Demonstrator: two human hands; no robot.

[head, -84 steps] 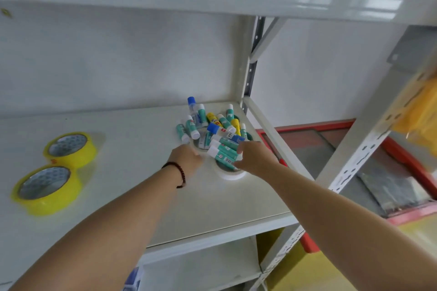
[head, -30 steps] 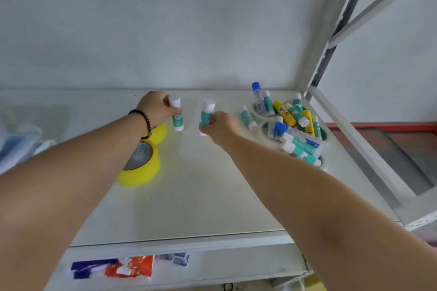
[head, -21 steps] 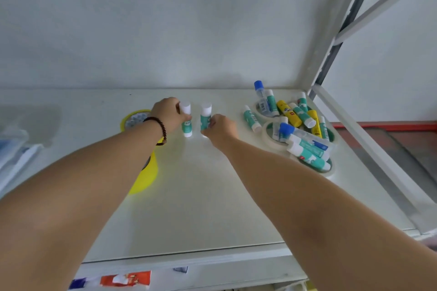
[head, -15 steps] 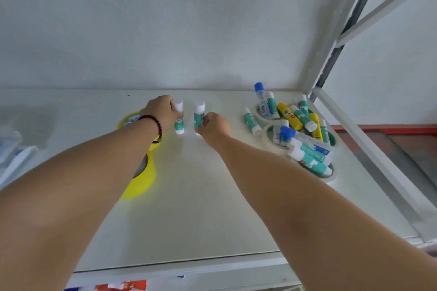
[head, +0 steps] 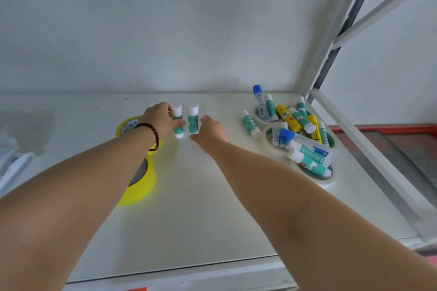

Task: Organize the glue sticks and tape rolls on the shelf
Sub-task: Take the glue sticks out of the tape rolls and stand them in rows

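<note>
— Head view, from where you stand: what do the hands have?

— Two small teal-and-white glue sticks with white caps, upright and side by side toward the back of the white metal shelf [head: 212, 208]. The left hand [head: 159, 118], a dark beaded bracelet [head: 151, 133] at its wrist, has its fingers [head: 177, 123] closed round the left glue stick [head: 177, 123]. The right hand [head: 209, 132] pinches the right glue stick [head: 193, 119] near its base, fingers only lightly curled.

— And the tape?

— Two yellow rolls of tape left of the sticks: the near yellow roll [head: 142, 184] half hidden under the left forearm, the far yellow roll [head: 126, 123] just behind the wrist. At the right end lie pale, cream-coloured tape rolls [head: 272, 146], flat on the shelf, with a loose heap of glue sticks [head: 295, 130] across them: teal, yellow, some blue-capped. One teal stick [head: 250, 123] lies alone just left of that heap.

— Are the standing sticks touching?

— Just apart, a narrow gap between them.
</note>
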